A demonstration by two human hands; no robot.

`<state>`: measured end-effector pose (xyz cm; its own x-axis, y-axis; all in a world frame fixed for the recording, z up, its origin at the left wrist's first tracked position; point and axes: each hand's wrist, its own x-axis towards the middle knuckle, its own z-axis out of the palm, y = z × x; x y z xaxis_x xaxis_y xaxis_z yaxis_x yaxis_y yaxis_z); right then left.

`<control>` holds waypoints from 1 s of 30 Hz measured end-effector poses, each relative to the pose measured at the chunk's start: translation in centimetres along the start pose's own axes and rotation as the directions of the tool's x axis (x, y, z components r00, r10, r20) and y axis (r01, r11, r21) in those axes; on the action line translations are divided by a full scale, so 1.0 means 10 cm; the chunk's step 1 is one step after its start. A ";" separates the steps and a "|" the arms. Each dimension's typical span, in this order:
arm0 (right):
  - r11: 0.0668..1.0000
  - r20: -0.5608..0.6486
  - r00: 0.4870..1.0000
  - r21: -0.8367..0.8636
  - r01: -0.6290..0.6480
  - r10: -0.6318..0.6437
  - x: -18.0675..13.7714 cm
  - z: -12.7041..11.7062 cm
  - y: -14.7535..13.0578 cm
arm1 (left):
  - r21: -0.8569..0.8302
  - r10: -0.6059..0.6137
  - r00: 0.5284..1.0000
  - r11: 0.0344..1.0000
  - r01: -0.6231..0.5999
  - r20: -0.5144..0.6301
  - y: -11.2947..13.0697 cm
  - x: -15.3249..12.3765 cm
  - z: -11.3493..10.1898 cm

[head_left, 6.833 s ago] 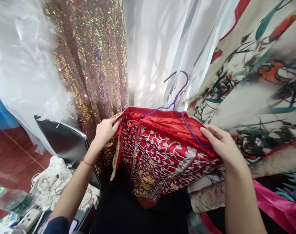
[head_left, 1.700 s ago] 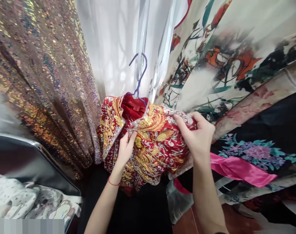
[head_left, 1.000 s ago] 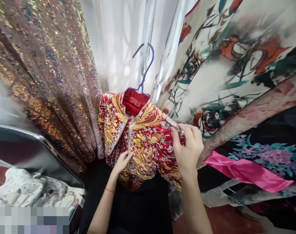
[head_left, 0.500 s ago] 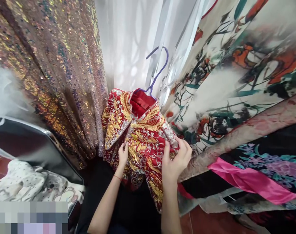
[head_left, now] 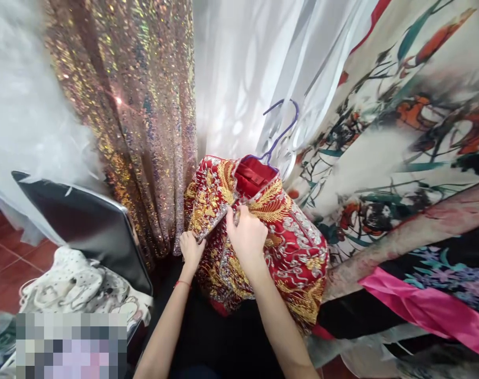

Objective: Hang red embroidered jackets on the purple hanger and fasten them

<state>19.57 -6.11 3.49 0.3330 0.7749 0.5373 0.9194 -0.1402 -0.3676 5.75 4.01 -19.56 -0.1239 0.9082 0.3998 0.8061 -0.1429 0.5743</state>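
Note:
A red jacket (head_left: 287, 231) with gold and silver embroidery hangs on a purple hanger (head_left: 281, 134), its collar standing up round a red lining. My left hand (head_left: 192, 248) is closed on the lower corner of the jacket's left-hand front flap. At the neck opening, just below the collar, my right hand (head_left: 247, 234) pinches the front edge of the jacket. The right fingertips partly hide the edge they hold. A thin red string circles my left wrist.
Behind the jacket hang a sequined gold cloth (head_left: 152, 105) and sheer white fabric (head_left: 231, 68). A floral cloth (head_left: 366, 152) and a bright pink sash (head_left: 429, 305) are at right. Dotted white cloth (head_left: 77, 279) lies on a black chair (head_left: 93, 216) at left.
My right hand has left the jacket's right-hand side and moved up and left to the neck opening. My left hand has shifted to the flap's corner. The view has swung left.

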 end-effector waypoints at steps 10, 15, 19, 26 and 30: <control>0.800 0.037 0.998 0.597 -0.067 0.056 0.27 0.27 0.00 | -0.398 -0.085 0.996 0.912 0.094 0.041 -0.30 -0.39 -0.58; 0.551 -0.105 0.987 0.820 0.157 -0.124 0.37 -0.03 -0.22 | -0.815 -0.380 0.924 0.522 0.250 0.041 0.06 -0.51 -1.06; 0.529 -0.189 0.950 0.795 0.297 -0.249 0.45 -0.40 -0.31 | -0.860 -0.439 0.896 0.482 0.166 -0.073 0.51 -0.65 -1.31; 0.803 -0.404 0.888 0.443 0.399 -0.218 0.48 -0.70 0.15 | -0.649 0.211 0.977 0.739 -0.184 -0.038 1.15 -1.11 -1.00; 0.945 -0.597 0.768 0.050 0.323 -0.231 0.54 -0.45 0.54 | -0.546 0.237 0.909 0.838 -0.012 0.343 1.33 -1.10 -0.49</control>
<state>27.28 -5.40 7.81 0.1687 0.2599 0.9508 0.9659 0.1485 -0.2120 15.00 -9.86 -12.78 0.2771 0.9265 0.2546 0.3605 -0.3459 0.8663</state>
